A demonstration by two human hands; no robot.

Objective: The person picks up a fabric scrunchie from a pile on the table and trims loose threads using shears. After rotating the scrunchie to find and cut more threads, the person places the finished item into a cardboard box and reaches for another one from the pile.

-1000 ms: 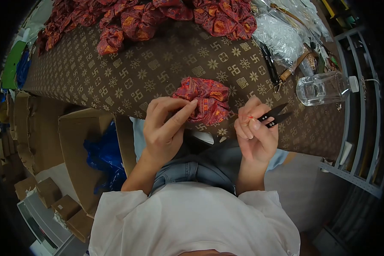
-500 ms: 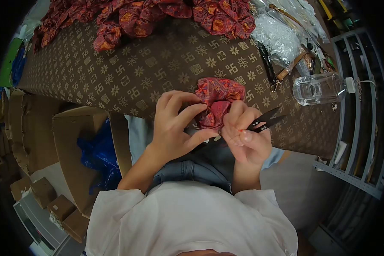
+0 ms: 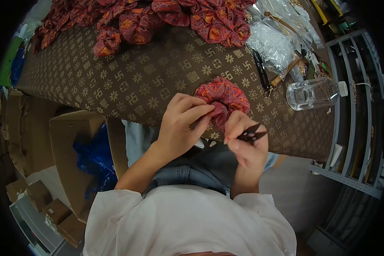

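A red patterned fabric scrunchie lies at the near edge of the cloth-covered table, its lower part bunched up between my hands. My left hand is closed, thumb and fingers pinching the scrunchie's left side. Closed at the lower right of the fabric, my right hand carries black thread snips in its grip, the blades sticking out to the right. A tiny red bit shows at its thumb and fingertips, too small to name.
More red scrunchies are heaped along the far side of the table. At the right are a clear plastic bottle on its side, black-handled pliers and clear plastic bags. Left below stands a cardboard box with blue plastic.
My right hand has turned, so the snips' blades now look foreshortened. The left hand has shifted slightly right, its thumb drawn up to the fabric. The view has moved a little.
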